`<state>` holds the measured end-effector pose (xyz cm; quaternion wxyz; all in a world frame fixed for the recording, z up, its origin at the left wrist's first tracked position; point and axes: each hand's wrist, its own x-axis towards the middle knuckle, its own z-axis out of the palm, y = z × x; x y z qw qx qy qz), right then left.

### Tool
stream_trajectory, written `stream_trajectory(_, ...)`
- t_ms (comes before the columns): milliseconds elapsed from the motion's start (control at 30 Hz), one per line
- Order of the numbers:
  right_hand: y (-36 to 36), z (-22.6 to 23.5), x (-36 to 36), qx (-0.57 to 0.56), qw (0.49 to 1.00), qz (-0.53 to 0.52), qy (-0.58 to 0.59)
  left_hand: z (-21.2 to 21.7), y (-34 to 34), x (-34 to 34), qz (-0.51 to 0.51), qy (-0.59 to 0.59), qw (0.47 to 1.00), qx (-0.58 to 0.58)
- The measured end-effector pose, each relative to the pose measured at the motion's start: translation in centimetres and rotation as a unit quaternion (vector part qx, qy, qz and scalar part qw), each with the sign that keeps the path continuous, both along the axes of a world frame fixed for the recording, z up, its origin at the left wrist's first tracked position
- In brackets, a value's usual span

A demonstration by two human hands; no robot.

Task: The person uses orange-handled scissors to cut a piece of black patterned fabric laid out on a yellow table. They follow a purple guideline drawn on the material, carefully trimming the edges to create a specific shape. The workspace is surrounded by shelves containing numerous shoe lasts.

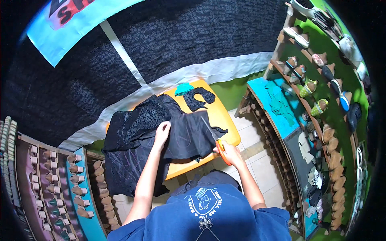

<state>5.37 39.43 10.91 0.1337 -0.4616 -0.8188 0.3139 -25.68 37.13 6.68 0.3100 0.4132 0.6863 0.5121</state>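
Dark fabric [183, 134] with thin chalk-like lines lies over an orange table [223, 116] in front of me. My right hand [230, 153] grips the orange handles of a pair of scissors [209, 129], whose blades point up and left across the fabric's right part. My left hand [162, 131] rests on the fabric's middle, fingers bent together as if pinching; whether cloth is between them is hidden. Lacy black cloth [140, 118] is bunched to its left. Beyond the scissors lie curved black cut pieces [199, 97] and a small teal stack [184, 89].
A rack with shoes and brown shoe lasts [334, 160] stands at the right, beside a bench with a turquoise top [277, 102]. More lasts fill low shelves [82, 193] at the left. A dark patterned curtain [193, 36] hangs behind the table.
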Motion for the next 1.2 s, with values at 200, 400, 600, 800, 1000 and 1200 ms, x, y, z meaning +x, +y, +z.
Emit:
stream_trajectory(200, 1.5, -3.0, 0.8, -0.03, 0.998, 0.035, -0.04, -2.9, -3.8, 3.3, 0.032, 0.263, 0.935, -0.237)
stream_trajectory(400, 2.8, -2.1, 1.5, 0.022, 0.995, 0.061, -0.08, -4.6, -4.0, 6.0, 0.033, 0.251, 0.943, -0.215)
stream_trajectory(600, 4.3, -2.2, 2.5, -0.005, 0.995, 0.049, -0.084, -5.5, -5.7, 1.2, 0.136, 0.209, 0.95, -0.187)
stream_trajectory(800, 4.9, -4.7, 3.1, -0.001, 0.998, 0.062, -0.018, -4.3, -3.8, 2.9, 0.028, 0.267, 0.941, -0.208)
stream_trajectory(1000, 4.4, -5.8, 3.1, 0.002, 0.997, 0.041, 0.062, -4.0, 0.1, 3.0, 0.002, 0.293, 0.923, -0.251)
stream_trajectory(1200, 3.2, -4.4, 2.7, -0.038, 0.997, 0.022, 0.066, -5.2, 1.6, 1.1, -0.07, 0.137, 0.939, -0.307)
